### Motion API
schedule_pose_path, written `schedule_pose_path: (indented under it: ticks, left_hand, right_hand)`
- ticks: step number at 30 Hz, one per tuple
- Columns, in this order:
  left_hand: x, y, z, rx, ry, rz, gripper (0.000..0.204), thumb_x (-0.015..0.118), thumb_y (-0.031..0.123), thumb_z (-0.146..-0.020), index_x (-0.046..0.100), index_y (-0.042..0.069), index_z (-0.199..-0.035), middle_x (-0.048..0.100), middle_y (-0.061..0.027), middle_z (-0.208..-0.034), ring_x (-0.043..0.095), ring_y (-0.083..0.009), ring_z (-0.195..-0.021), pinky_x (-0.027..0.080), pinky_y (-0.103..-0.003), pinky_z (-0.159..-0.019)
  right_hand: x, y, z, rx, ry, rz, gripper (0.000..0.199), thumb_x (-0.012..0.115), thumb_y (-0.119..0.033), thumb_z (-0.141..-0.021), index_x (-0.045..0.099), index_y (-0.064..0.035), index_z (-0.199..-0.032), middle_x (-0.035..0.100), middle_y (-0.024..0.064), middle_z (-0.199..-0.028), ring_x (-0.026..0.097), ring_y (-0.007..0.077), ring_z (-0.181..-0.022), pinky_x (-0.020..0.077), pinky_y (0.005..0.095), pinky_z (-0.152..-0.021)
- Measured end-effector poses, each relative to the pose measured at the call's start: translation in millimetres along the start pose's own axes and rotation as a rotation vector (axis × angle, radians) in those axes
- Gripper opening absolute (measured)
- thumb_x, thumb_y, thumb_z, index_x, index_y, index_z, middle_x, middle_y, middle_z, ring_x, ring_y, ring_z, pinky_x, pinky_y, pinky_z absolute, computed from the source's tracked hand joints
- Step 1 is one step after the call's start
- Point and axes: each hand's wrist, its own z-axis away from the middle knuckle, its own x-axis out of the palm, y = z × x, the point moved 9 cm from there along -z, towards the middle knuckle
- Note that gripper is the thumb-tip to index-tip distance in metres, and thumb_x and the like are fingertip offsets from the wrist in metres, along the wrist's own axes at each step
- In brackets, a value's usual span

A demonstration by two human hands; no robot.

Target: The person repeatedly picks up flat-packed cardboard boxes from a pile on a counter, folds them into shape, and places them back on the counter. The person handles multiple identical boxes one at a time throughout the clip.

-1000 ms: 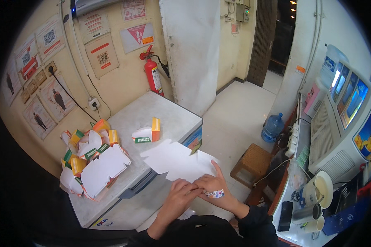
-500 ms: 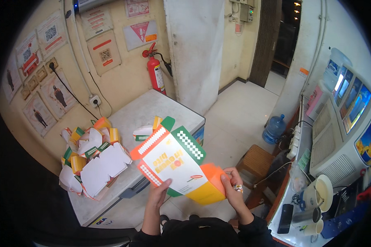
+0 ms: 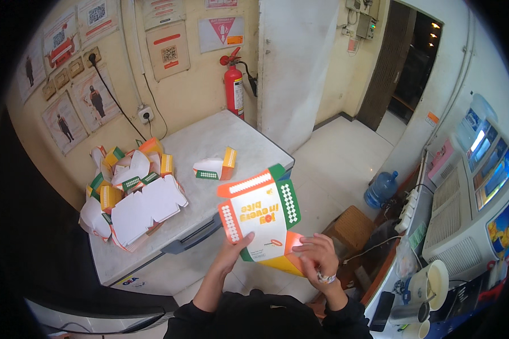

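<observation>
The white bench stands far and left, carrying a heap of flat box blanks and one folded carton. Near the body, the person holds a printed cardboard blank up in the air (white, with orange and green flaps). The left hand pinches its lower left edge; the right hand is closed on the orange flap at its lower right. The step looks like the first folds of box assembly; next the side flaps need creasing inward. Half a second ago the blank sat higher and more tilted.
</observation>
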Motion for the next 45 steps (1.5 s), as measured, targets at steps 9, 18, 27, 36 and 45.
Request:
schedule_pose_path:
  ticks: [9, 18, 27, 36, 45]
  left_hand:
    - [3.1, 36.4, 20.8, 0.197, -0.058, -0.167, 0.041, 0.063, 0.015, -0.084, 0.048, 0.001, -0.119, 0.056, -0.0071, -0.113, 0.053, -0.0139, -0.102, 0.044, -0.03, -0.086]
    - [3.9, 37.4, 26.8, 0.223, -0.062, -0.15, 0.038, 0.062, 0.013, -0.084, 0.049, 0.001, -0.117, 0.057, -0.0051, -0.11, 0.053, -0.0122, -0.099, 0.044, -0.029, -0.084]
    - [42.0, 25.2, 37.0, 0.195, -0.38, -0.329, 0.036, 0.066, 0.009, -0.081, 0.053, 0.002, -0.113, 0.059, -0.006, -0.11, 0.055, -0.0124, -0.097, 0.044, -0.027, -0.084]
    - [39.4, 0.3, 19.1, 0.127, 0.073, 0.228, 0.027, 0.06, 0.004, -0.085, 0.054, -0.002, -0.11, 0.061, -0.0097, -0.107, 0.058, -0.0146, -0.096, 0.046, -0.027, -0.084]
    - [34.5, 26.7, 26.3, 0.738, 0.166, -0.703, 0.037, 0.062, 0.008, -0.083, 0.049, 0.003, -0.118, 0.06, -0.0108, -0.108, 0.058, -0.0221, -0.099, 0.045, -0.033, -0.085]
  right_hand:
    - [16.9, 28.7, 17.2, 0.292, 0.039, -0.292, 0.012, 0.055, 0.003, -0.083, 0.048, -0.0015, -0.092, 0.062, 0.0159, -0.099, 0.061, 0.0259, -0.096, 0.0495, 0.0309, -0.075]
    - [38.3, 43.5, 37.6, 0.461, -0.211, -0.369, 0.017, 0.056, 0.001, -0.084, 0.047, -0.0016, -0.099, 0.06, 0.0142, -0.103, 0.059, 0.0206, -0.098, 0.0468, 0.0293, -0.08]
    - [5.9, 98.4, 32.6, 0.7, 0.328, -0.6, 0.027, 0.061, -0.004, -0.082, 0.048, -0.0024, -0.105, 0.058, 0.0079, -0.095, 0.055, 0.0172, -0.09, 0.0437, 0.0301, -0.081]
    - [52.7, 12.7, 29.1, 0.158, 0.038, 0.196, 0.041, 0.078, -0.009, -0.062, 0.057, -0.0065, -0.097, 0.055, 0.0122, -0.108, 0.052, 0.0293, -0.105, 0.0394, 0.0461, -0.093]
    - [34.7, 35.1, 28.7, 0.154, 0.077, -0.03, 0.015, 0.072, -0.003, -0.066, 0.064, -0.0062, -0.078, 0.062, 0.0092, -0.087, 0.061, 0.0243, -0.091, 0.0351, 0.0495, -0.098]
